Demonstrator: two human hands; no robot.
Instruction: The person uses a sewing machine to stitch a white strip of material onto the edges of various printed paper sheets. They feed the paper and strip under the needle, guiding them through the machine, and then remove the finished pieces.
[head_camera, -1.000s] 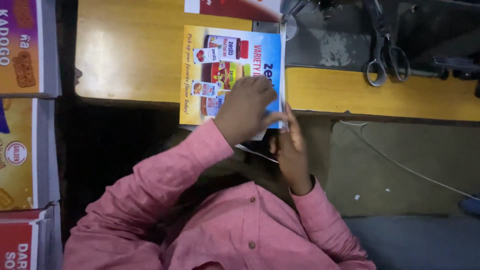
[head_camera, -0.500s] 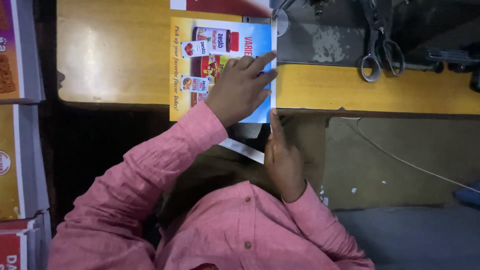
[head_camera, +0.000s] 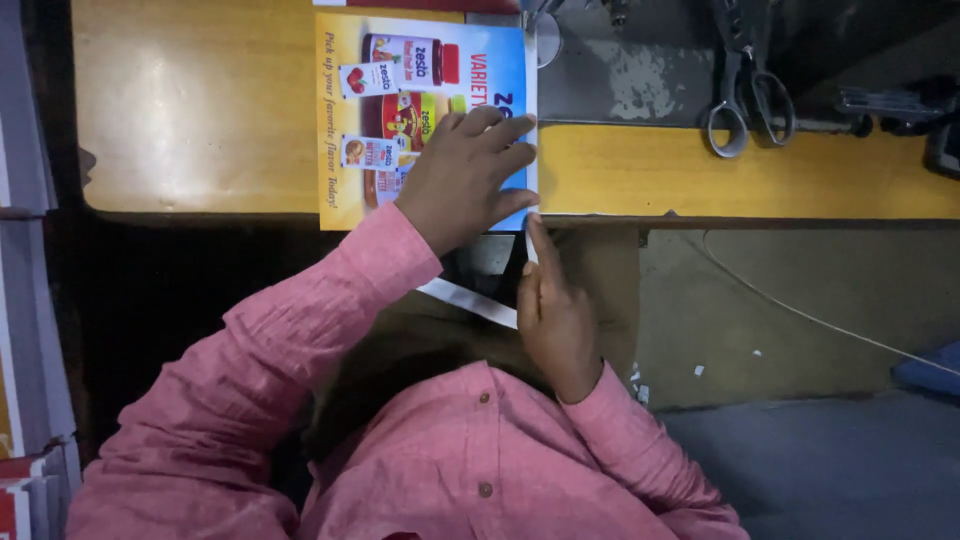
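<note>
Hands meet at a glossy printed sheet (head_camera: 400, 120), yellow and blue with pictures of jars, lying flat on the yellow wooden tabletop (head_camera: 200, 110) and overhanging its near edge. The left hand (head_camera: 465, 180), fingers spread wide, presses flat on the sheet. The right hand (head_camera: 553, 315) sits just below the sheet's near right corner, its fingertips (head_camera: 532, 228) touching that edge. Metal scissors (head_camera: 748, 90) lie well right of the sheet.

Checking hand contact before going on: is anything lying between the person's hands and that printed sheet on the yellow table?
Nothing visible. The left hand lies flat on the printed sheet, and the right hand touches its near corner at the table edge.
</note>
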